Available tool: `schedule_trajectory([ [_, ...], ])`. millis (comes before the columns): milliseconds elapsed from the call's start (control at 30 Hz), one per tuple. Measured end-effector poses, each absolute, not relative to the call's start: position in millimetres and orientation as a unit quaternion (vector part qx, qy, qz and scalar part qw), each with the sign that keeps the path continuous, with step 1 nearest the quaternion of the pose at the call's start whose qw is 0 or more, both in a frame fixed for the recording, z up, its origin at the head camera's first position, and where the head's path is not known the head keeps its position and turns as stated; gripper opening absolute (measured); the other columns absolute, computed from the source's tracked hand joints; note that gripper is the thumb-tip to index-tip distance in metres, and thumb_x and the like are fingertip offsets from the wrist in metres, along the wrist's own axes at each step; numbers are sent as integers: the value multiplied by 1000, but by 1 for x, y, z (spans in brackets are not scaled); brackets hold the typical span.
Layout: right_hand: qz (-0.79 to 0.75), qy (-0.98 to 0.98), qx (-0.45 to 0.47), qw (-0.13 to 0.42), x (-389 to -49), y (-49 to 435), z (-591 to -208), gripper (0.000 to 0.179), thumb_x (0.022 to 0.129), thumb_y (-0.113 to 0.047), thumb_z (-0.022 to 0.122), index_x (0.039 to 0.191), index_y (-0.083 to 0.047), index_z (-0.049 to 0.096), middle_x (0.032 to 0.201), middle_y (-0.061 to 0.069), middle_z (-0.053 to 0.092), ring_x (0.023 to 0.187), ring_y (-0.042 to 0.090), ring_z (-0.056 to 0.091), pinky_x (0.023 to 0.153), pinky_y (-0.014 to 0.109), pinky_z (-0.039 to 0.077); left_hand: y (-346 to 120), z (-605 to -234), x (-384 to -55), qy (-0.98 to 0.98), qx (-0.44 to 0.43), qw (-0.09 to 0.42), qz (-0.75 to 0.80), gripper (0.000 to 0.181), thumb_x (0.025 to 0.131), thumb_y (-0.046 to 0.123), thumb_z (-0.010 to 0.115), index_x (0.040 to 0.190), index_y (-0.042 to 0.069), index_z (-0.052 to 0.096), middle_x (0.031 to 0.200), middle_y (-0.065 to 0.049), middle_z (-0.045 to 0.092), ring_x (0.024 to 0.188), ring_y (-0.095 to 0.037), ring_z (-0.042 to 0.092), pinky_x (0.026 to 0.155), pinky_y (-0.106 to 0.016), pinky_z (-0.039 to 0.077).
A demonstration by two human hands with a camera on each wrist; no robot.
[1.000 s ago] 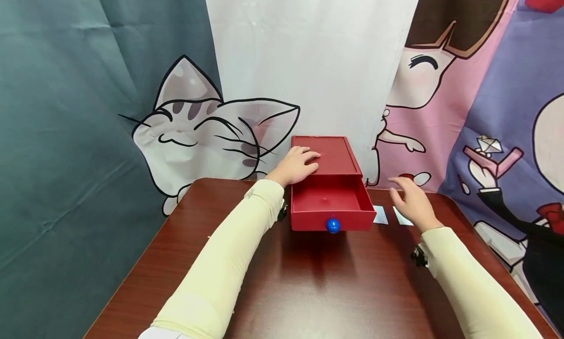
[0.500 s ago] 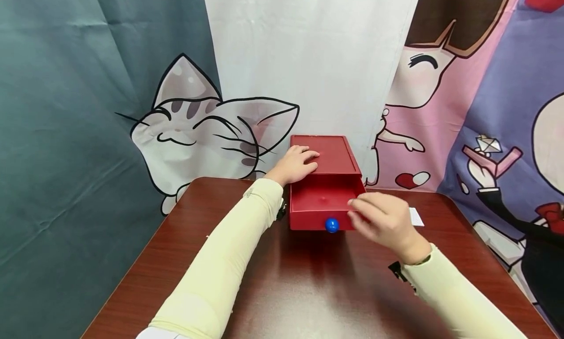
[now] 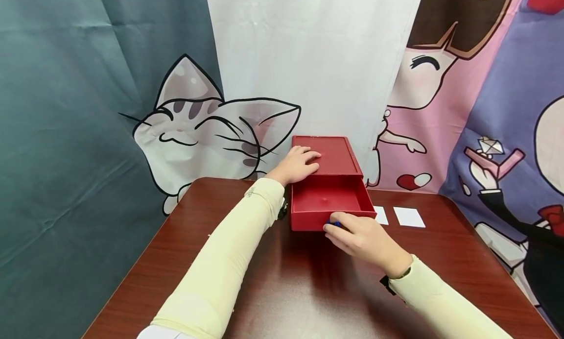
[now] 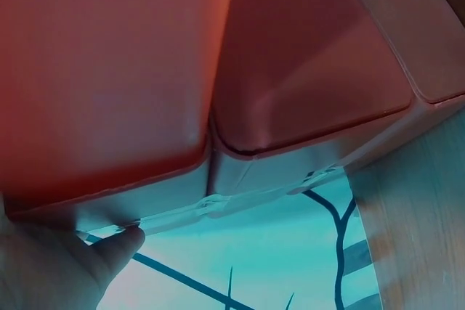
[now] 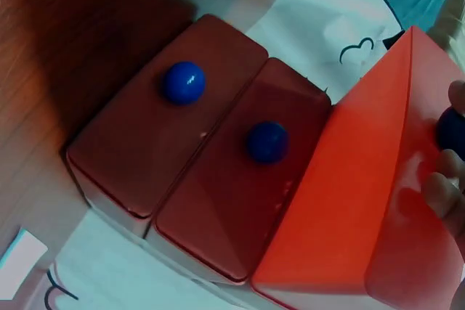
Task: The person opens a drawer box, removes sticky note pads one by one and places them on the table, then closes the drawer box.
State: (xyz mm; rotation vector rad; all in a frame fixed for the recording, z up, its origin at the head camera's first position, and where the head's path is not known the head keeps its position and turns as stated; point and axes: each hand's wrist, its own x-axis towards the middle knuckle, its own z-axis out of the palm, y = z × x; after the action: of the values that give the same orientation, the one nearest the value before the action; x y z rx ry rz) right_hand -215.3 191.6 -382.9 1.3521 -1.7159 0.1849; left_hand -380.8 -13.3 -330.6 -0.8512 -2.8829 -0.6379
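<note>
A red drawer cabinet (image 3: 335, 153) stands at the far side of the table, its top drawer (image 3: 308, 221) pulled out with nothing visible inside. My left hand (image 3: 295, 166) rests on the cabinet's top at the left edge, fingers spread; its thumb side shows low in the left wrist view. At the drawer front, my right hand (image 3: 363, 238) pinches the blue knob (image 3: 337, 224), mostly hidden by the fingers. In the right wrist view the fingertips (image 5: 440, 192) curl about that round knob (image 5: 452, 133). The two lower drawers, with blue knobs (image 5: 183, 83), are pushed in.
Two white paper squares (image 3: 409, 217) lie on the brown table (image 3: 255, 290) to the cabinet's right. Directly behind the cabinet hangs a cloth backdrop (image 3: 317, 60) with cartoon figures.
My right hand has moved left from above the papers to the drawer front and taken hold of the blue knob. The left hand and the drawer look unmoved.
</note>
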Motion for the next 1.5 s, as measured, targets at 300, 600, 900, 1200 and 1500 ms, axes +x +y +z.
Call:
schedule_trajectory([
  [300, 93, -711, 541, 440, -216, 185, -385, 17, 100, -14, 59, 100, -5, 74, 93, 10, 61, 74, 18, 59, 58, 28, 54, -15, -328, -382, -933, -294, 32, -203, 47, 104, 39, 45, 148, 26, 53, 159, -6, 36, 152, -27, 18, 122, -42, 21],
  [600, 99, -738, 529, 408, -214, 176, -386, 13, 97, -14, 64, 104, -7, 73, 96, 7, 60, 77, 16, 57, 61, 28, 55, -21, -331, -386, -930, -305, 14, -207, 48, 104, 38, 44, 150, 26, 51, 161, -8, 33, 154, -30, 13, 123, -44, 15],
  [900, 105, -751, 514, 402, -225, 180, -387, 14, 90, -11, 73, 104, -7, 74, 101, 9, 61, 79, 16, 60, 65, 30, 57, -20, -329, -390, -923, -319, 5, -213, 47, 104, 29, 44, 149, 21, 52, 161, -11, 34, 154, -31, 14, 124, -42, 11],
  [1200, 112, -735, 515, 427, -234, 182, -390, 21, 102, -19, 59, 106, -7, 75, 103, 11, 63, 79, 20, 64, 66, 34, 59, -19, -326, -393, -925, -336, 10, -175, 54, 101, 11, 30, 150, 18, 51, 160, -7, 39, 153, -26, 19, 124, -36, 5],
  [1500, 120, -733, 510, 433, -236, 181, -388, 22, 102, -20, 58, 106, -6, 74, 103, 12, 64, 80, 21, 65, 67, 35, 59, -20, -325, -390, -923, -327, -4, -204, 50, 106, 14, 28, 151, 19, 50, 162, -11, 32, 153, -34, 13, 124, -44, 10],
])
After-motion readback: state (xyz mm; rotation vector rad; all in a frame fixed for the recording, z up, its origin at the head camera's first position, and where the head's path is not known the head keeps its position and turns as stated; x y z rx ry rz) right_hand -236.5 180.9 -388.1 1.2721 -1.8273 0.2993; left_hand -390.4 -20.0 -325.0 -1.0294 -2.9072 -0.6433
